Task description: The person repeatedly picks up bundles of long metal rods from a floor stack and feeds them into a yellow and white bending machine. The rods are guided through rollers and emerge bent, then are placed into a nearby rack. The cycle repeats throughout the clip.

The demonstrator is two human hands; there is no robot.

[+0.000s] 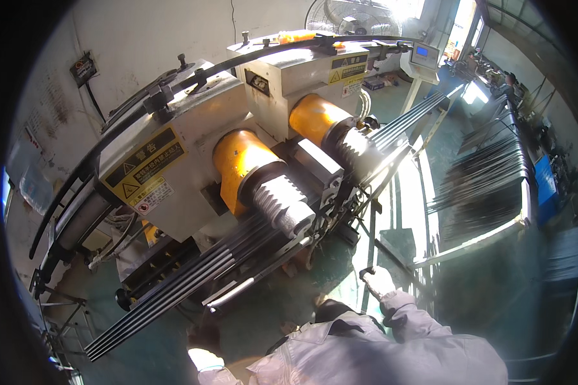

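My right hand (380, 282), in a pale glove, is closed at a small dark piece (367, 273) beside the machine's front; what that piece is I cannot make out. Low on the left, my left hand (204, 333) lies in deep shadow below the rods, its wrist brightly lit and its fingers too dark to read. Several long metal rods (167, 296) run side by side through the machine (173, 186), under two grooved steel rollers (282, 204) on orange housings (244, 157). A short bright bar (231, 295) juts out in front of the rods.
On the right, a rack (475, 242) carries a heap of thin dark rods (488, 183). A control box (424, 55) with a lit screen stands at the far end. Behind the machine is a large fan (353, 19). A curved dark hose (237, 61) arches over the top.
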